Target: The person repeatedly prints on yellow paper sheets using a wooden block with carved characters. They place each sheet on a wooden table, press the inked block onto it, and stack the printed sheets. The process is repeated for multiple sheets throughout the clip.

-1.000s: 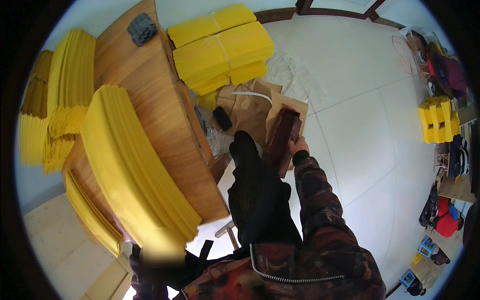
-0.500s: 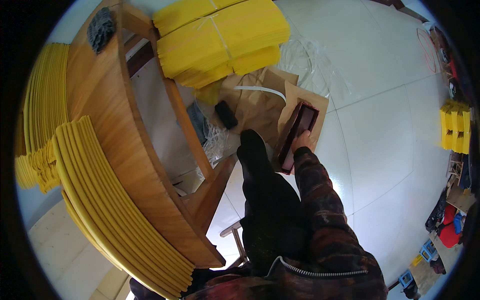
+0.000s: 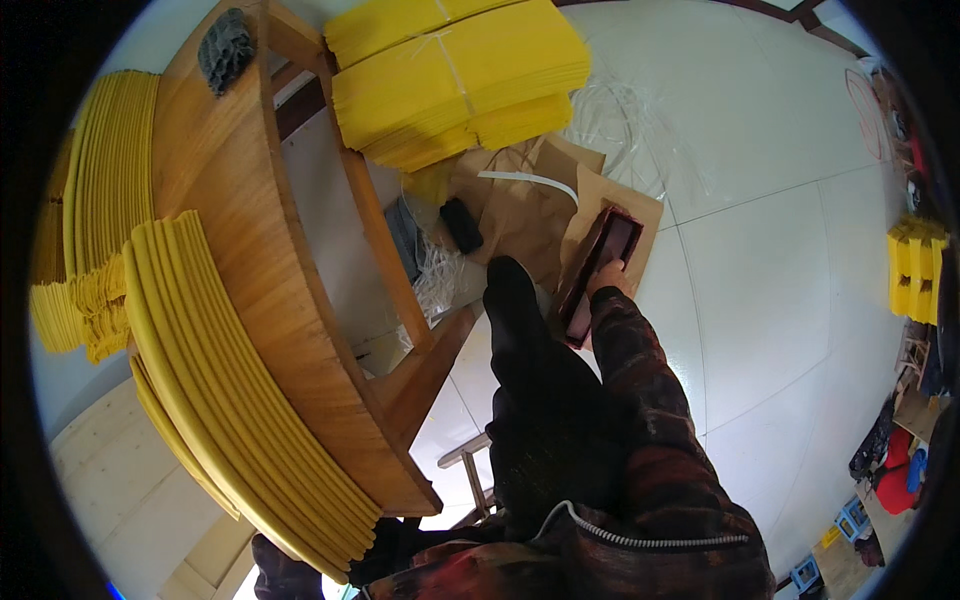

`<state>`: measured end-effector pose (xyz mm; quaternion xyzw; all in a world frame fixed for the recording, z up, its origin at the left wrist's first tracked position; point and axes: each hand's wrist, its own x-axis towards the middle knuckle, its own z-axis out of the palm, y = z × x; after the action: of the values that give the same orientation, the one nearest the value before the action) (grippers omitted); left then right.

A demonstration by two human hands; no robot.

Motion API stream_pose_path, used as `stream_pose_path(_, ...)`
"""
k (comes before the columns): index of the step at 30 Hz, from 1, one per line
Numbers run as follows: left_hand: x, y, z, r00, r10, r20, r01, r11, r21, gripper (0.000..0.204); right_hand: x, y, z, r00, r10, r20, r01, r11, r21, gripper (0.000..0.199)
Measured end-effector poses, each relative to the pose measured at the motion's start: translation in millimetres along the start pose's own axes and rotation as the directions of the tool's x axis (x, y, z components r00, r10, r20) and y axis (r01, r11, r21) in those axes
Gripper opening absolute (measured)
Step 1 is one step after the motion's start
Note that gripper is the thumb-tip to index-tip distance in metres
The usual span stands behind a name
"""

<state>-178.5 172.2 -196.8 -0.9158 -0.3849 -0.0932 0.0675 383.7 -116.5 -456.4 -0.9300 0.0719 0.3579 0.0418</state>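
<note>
A long, narrow dark-red tray point(image 3: 627, 222) lies aslant on brown paper point(image 3: 640, 215) on the floor, right of my dark shoe. My right hand point(image 3: 608, 278) reaches down over its right side, its fingers curled in at the inner part. What they grip is too small and hidden to make out. My left hand is out of sight. Near the lower left, a stack of yellow folded pieces point(image 3: 235, 390) with rounded edges rests along the wooden table point(image 3: 200, 170).
Tied yellow bundles point(image 3: 460, 85) lie beyond the tray. A black block point(image 3: 461, 226), a white strip point(image 3: 530, 180) and clear plastic strapping point(image 3: 615, 125) lie on the floor. A grey crumpled cloth point(image 3: 225, 52) sits on the table. More yellow stacks point(image 3: 915, 270) stand at far right.
The view has shifted slightly, so the table and yellow stacks appear further right. My right hand stays at the dark-red tray with little visible movement.
</note>
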Motion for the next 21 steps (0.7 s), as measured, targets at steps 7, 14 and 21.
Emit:
stream_pose_path(7, 0.1, -2.9, -1.2, 1.0, 0.017, -0.006, -0.017, 1.0, -0.017, 0.049, -10.9, 12.3, -2.0, 0.997, -0.072, -0.015, 0.072, 0.997, 0.024, 0.039)
stream_pose_path(14, 2.3, -3.7, -2.2, 0.999, 0.022, 0.026, -0.022, 1.0, -0.011, 0.048, -8.9, -3.3, 7.3, 0.999, -0.03, 0.045, 0.029, 0.999, 0.023, 0.04)
stream_pose_path(21, 6.7, -1.5, -2.0, 1.0, 0.006, 0.002, -0.006, 1.0, -0.019, 0.048, 8.2, 5.6, 16.0, 0.994, -0.098, 0.04, 0.098, 0.995, 0.025, 0.042)
